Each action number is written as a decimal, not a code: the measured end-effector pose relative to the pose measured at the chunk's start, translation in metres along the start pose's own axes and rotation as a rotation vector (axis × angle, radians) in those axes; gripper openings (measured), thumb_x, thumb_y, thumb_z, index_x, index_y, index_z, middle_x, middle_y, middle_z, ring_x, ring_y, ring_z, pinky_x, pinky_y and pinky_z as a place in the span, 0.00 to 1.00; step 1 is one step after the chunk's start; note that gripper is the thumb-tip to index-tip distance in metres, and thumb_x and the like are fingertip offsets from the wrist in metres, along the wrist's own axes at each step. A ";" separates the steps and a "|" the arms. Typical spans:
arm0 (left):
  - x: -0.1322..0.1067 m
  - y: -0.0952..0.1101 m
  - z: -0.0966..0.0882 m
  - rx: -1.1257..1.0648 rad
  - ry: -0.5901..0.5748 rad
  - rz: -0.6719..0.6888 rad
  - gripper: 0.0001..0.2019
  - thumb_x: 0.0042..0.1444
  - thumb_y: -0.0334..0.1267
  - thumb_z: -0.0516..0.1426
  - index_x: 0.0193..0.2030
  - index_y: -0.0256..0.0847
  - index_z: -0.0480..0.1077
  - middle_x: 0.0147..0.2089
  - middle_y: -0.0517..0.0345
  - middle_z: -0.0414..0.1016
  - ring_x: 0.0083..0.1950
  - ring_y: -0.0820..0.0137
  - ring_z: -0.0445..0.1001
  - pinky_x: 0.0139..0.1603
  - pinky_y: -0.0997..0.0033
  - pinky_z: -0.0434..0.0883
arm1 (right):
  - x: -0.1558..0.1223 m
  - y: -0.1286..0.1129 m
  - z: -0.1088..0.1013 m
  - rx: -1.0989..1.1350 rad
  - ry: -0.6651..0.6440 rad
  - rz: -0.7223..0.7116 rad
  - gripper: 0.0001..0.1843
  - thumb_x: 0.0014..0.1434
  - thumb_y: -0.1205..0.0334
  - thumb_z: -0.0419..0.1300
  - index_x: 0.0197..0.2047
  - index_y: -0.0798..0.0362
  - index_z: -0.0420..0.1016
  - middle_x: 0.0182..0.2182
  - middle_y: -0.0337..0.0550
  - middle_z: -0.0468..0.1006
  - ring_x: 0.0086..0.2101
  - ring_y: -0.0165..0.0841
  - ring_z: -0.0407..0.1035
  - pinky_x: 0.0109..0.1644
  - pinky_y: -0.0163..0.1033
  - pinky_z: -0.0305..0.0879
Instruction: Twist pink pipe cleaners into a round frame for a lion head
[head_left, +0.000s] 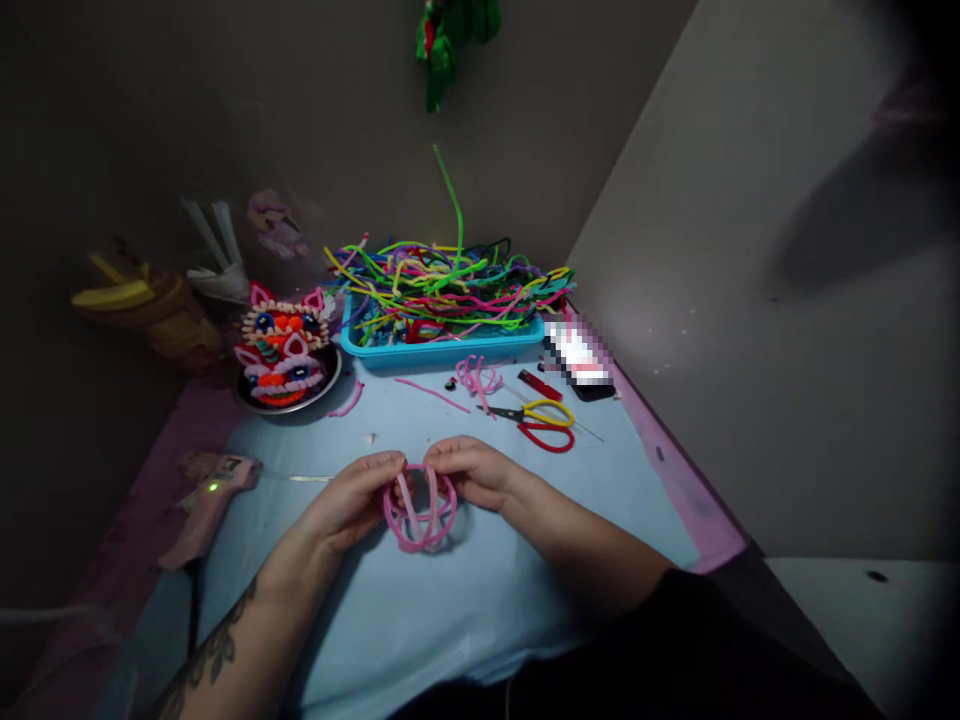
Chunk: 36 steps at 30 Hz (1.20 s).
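Note:
Between my two hands is a round cage-like frame of bent pink pipe cleaners [420, 545], its strips crossing inside a ring. My left hand [365, 490] pinches its upper left rim, fingers curled behind it. At the upper right rim, the fingers and thumb of my right hand [471, 470] close on the same frame. Beyond my hands lie a tangle of short pink pipe cleaners [480, 376], a single pink strip [433, 394], and scissors [546, 412] with one yellow and one red handle.
A blue tray [442, 353] heaped with coloured pipe cleaners stands at the back. Left of it, a metal bowl [289, 408] holds fuzzy animal heads. A pink glue gun [214, 500] lies at left, its light lit. Near the right edge are a red lighter [540, 386] and a phone [592, 391].

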<state>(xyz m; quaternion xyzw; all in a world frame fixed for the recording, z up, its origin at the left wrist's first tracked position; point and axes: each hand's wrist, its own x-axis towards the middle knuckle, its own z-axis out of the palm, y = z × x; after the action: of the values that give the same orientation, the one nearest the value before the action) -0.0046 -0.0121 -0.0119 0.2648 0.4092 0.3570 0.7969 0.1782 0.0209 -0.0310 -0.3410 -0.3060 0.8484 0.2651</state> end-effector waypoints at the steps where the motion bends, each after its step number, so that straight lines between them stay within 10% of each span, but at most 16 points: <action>1: 0.000 0.000 0.000 -0.008 -0.009 0.002 0.17 0.42 0.43 0.70 0.19 0.34 0.69 0.19 0.60 0.68 0.21 0.79 0.65 0.23 0.81 0.64 | 0.000 0.000 -0.001 0.006 0.002 -0.002 0.16 0.35 0.59 0.74 0.23 0.60 0.75 0.17 0.38 0.73 0.20 0.24 0.64 0.26 0.31 0.57; 7: 0.004 0.003 -0.003 -0.196 0.086 -0.009 0.11 0.54 0.37 0.63 0.26 0.32 0.74 0.23 0.55 0.73 0.23 0.74 0.72 0.27 0.77 0.73 | 0.002 -0.002 -0.004 0.057 0.083 -0.031 0.18 0.49 0.50 0.68 0.32 0.59 0.77 0.24 0.42 0.78 0.22 0.27 0.68 0.26 0.32 0.60; 14: 0.008 0.008 -0.005 -0.385 0.195 0.017 0.15 0.66 0.36 0.50 0.32 0.32 0.73 0.27 0.53 0.75 0.27 0.71 0.76 0.31 0.72 0.77 | -0.001 -0.006 -0.004 0.084 0.093 -0.223 0.25 0.42 0.63 0.72 0.46 0.54 0.76 0.28 0.39 0.80 0.27 0.28 0.72 0.33 0.33 0.65; 26: 0.002 0.006 -0.007 -0.196 0.144 0.155 0.17 0.54 0.28 0.60 0.52 0.35 0.71 0.36 0.52 0.79 0.34 0.68 0.79 0.36 0.71 0.78 | 0.004 -0.002 -0.012 0.061 0.187 -0.257 0.19 0.40 0.59 0.73 0.36 0.54 0.77 0.28 0.39 0.79 0.27 0.27 0.69 0.34 0.34 0.65; 36: 0.001 0.007 -0.003 -0.120 0.215 0.146 0.18 0.51 0.28 0.62 0.50 0.35 0.70 0.35 0.52 0.78 0.33 0.69 0.78 0.37 0.70 0.76 | 0.002 -0.004 -0.018 -0.806 0.267 -0.698 0.09 0.57 0.64 0.60 0.40 0.51 0.80 0.45 0.46 0.75 0.49 0.36 0.68 0.54 0.43 0.63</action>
<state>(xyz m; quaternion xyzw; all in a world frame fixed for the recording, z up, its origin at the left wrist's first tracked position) -0.0089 -0.0065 -0.0085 0.2060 0.4497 0.4644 0.7346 0.1909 0.0312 -0.0393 -0.3985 -0.6653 0.4752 0.4156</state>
